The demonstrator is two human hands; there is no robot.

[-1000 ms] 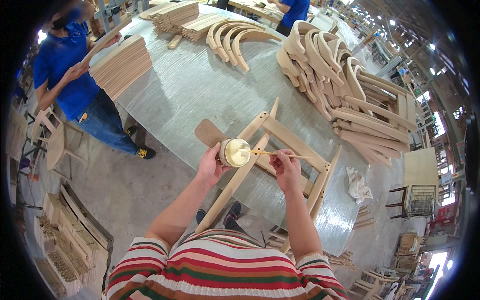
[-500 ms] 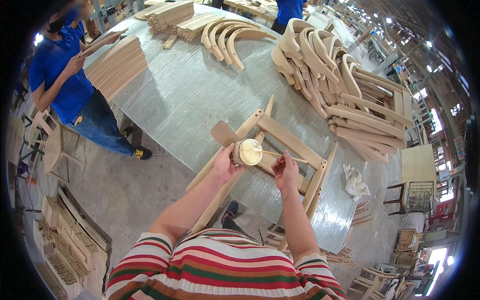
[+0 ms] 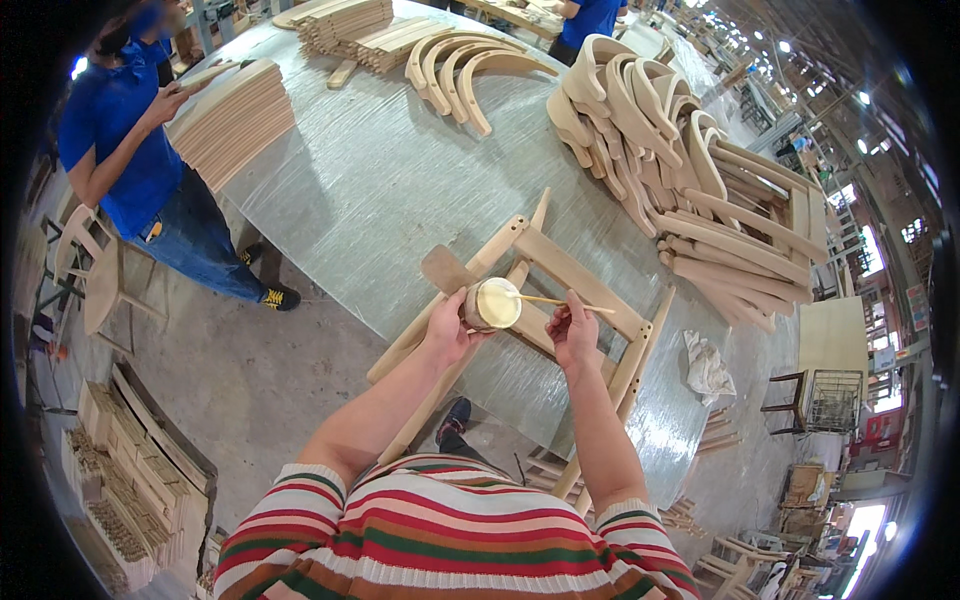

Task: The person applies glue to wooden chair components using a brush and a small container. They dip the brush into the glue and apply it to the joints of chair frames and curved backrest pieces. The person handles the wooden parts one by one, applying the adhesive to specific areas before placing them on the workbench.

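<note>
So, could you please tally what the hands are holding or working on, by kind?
Round pale-filled cup, in the left hand: 1
Thin wooden stick, in the right hand: 1
Wooden chair frame beneath: 1
Total: 3

Lighting: bright, even, from overhead lamps; soft glare on the table [image 3: 380,190] sheeting. Quality: sharp centre, fisheye bending and dark vignette beyond the table.
</note>
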